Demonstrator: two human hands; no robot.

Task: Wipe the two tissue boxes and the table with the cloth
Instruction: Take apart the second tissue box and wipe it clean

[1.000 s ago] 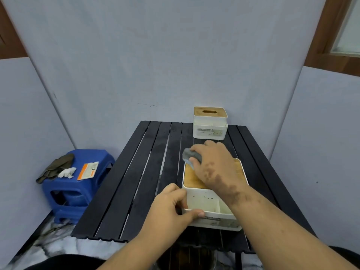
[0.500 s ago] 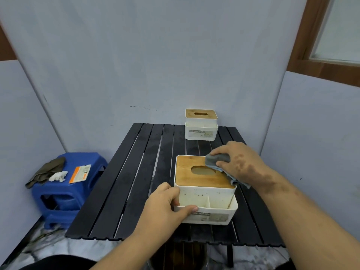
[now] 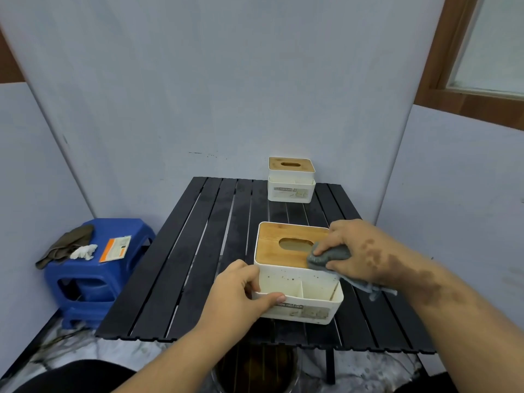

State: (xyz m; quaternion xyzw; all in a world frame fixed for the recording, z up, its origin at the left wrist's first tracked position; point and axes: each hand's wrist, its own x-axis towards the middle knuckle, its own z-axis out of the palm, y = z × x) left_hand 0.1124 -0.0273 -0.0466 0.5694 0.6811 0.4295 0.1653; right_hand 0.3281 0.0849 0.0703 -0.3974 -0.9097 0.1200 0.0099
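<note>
**Near box held, cloth on its lid**

From my remote feed: the near tissue box (image 3: 297,282) sits at the front of the black slatted table (image 3: 181,268), white body, wooden lid, front compartments facing me. The left hand (image 3: 241,293) grips its front-left corner, thumb curled over the front rim, fingers wrapped along the left side. The right hand (image 3: 357,251) holds the grey cloth (image 3: 329,258) bunched under curled fingers, pressing it onto the lid's right part just beside the oval slot; a loose tail of cloth hangs off the box's right side over the table. The far tissue box (image 3: 291,180) stands at the table's back edge, well apart from both hands. Left of the table I note a blue stool (image 3: 93,279) carrying a dark rag (image 3: 65,245), a white wad (image 3: 83,251) and an orange leaflet (image 3: 114,248).
</note>
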